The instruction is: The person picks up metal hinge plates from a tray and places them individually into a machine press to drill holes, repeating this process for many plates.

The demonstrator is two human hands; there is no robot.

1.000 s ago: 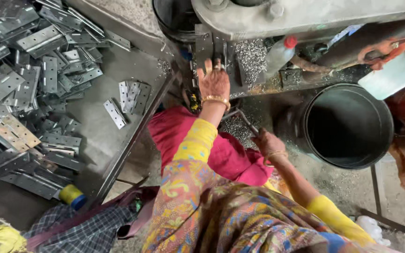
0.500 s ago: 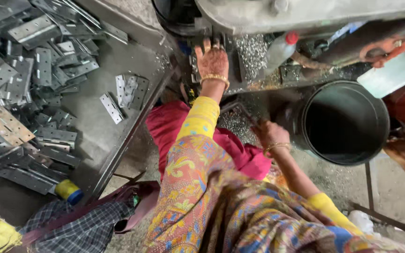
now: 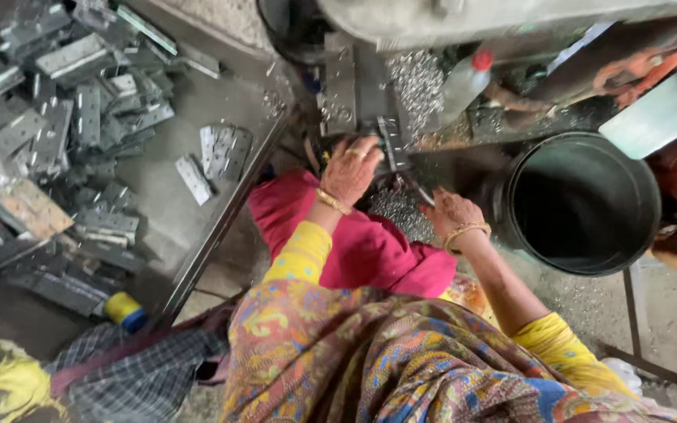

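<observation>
My left hand (image 3: 349, 171), with a ring and a gold bangle, reaches to the front of the grey machine bed (image 3: 354, 86). Its fingertips close on a small grey metal plate (image 3: 390, 146) there. My right hand (image 3: 452, 213), also wearing bangles, is lower and to the right, closed around a thin metal rod (image 3: 419, 190) that points toward the plate. A heap of small shiny metal chips (image 3: 393, 207) lies between the two hands. A pink cloth (image 3: 370, 251) covers my lap below them.
A tray (image 3: 158, 196) on the left holds a heap of several grey hinge plates (image 3: 48, 141), with three loose ones (image 3: 217, 153) near its edge. A black bucket (image 3: 581, 204) stands right. A plastic bottle with a red cap (image 3: 464, 82) lies on the machine.
My left hand has drawn back from deeper on the machine bed to its front edge. My right hand has risen toward the machine with the rod.
</observation>
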